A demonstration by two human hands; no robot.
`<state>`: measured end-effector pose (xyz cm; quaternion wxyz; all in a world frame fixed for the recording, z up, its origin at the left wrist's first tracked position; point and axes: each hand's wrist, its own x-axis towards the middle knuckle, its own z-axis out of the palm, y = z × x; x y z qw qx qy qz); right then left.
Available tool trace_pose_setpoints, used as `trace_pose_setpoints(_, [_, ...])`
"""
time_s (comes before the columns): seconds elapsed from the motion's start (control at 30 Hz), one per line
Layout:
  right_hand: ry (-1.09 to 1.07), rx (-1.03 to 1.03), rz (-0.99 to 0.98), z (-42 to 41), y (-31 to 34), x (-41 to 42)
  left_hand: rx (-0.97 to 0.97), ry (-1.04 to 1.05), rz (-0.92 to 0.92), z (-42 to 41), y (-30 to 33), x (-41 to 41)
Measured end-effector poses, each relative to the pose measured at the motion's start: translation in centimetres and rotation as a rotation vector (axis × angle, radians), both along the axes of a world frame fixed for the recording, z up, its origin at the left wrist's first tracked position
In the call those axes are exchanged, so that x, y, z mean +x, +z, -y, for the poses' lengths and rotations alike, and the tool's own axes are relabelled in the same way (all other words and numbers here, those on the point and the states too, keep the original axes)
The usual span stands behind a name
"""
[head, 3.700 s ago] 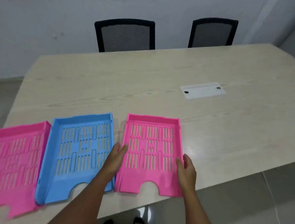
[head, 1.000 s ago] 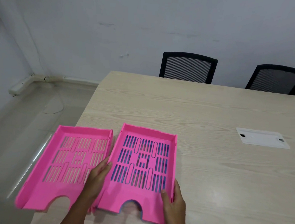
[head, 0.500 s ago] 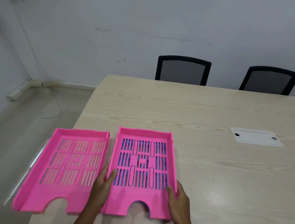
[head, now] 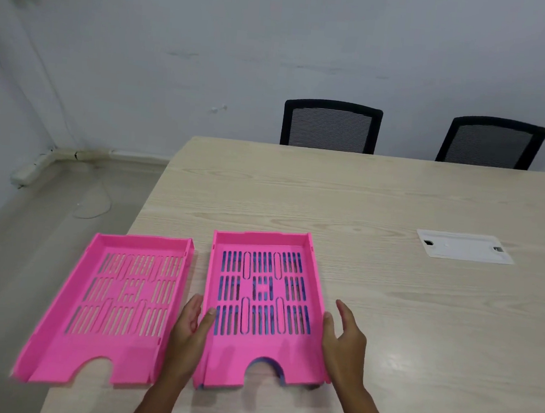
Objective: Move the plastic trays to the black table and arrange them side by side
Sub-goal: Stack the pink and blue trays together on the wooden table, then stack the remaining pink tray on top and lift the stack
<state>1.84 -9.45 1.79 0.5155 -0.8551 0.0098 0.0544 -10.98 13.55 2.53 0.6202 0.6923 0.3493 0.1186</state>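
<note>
Pink trays: two slotted plastic trays lay on the pale wood table (head: 397,200), both near its front left corner.
Right-hand tray (head: 264,307): sat nearer the table's middle; blue showed through its slots, possibly another tray beneath, though the view was too blurred to be sure.
Left-hand tray (head: 114,307): just beside it, a narrow gap between; its left edge overhung the table's side.
Left hand (head: 189,327): fingers curled on the right-hand tray's left wall, thumb inside.
Right hand (head: 345,338): open, fingers spread; thumb at the same tray's right wall.
Far side of table: two black mesh chairs (head: 331,125).
White plate (head: 463,251): set in the table's surface, well right of the trays.
</note>
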Motion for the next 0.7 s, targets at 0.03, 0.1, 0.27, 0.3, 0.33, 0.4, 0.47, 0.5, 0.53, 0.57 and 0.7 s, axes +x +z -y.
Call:
trace_pose_setpoints(0.03, [0.016,0.009,0.012,-0.4,0.3,0.0,-0.008,0.016,0.018,-0.1,0.2,-0.1])
trace_pose_setpoints(0.1, [0.058,0.032,0.034,-1.3,0.6,0.0,-0.002,0.038,0.035,-0.4,0.6,-0.5])
trace_pose_setpoints(0.27, [0.161,0.083,0.111,-4.5,1.2,-0.5,0.032,0.130,0.085,-1.4,1.9,-2.3])
trace_pose_setpoints(0.3, [0.183,0.102,0.117,-5.4,1.3,-0.6,0.045,0.150,0.093,-1.8,2.1,-2.8])
trace_pose_setpoints(0.33, [0.207,0.125,0.113,-6.3,1.4,-0.9,0.055,0.171,0.101,-2.3,2.3,-3.4])
trace_pose_setpoints(0.4, [0.246,0.162,0.093,-8.2,1.6,-1.7,0.068,0.211,0.108,-3.5,2.4,-4.5])
trace_pose_setpoints(0.47, [0.280,0.177,0.090,-10.2,1.7,-2.6,0.082,0.243,0.111,-5.0,2.5,-5.7])
trace_pose_setpoints(0.5, [0.297,0.184,0.096,-11.3,1.8,-3.1,0.088,0.258,0.116,-5.9,2.5,-6.2])
trace_pose_setpoints(0.53, [0.315,0.190,0.098,-12.5,1.9,-3.6,0.092,0.271,0.123,-6.9,2.3,-6.6])
trace_pose_setpoints(0.57, [0.334,0.198,0.098,-13.8,2.0,-4.1,0.094,0.282,0.131,-8.1,2.2,-7.0])
trace_pose_setpoints(0.7, [0.364,0.199,0.071,-19.1,2.1,-6.5,0.121,0.285,0.119,-13.0,2.0,-8.6])
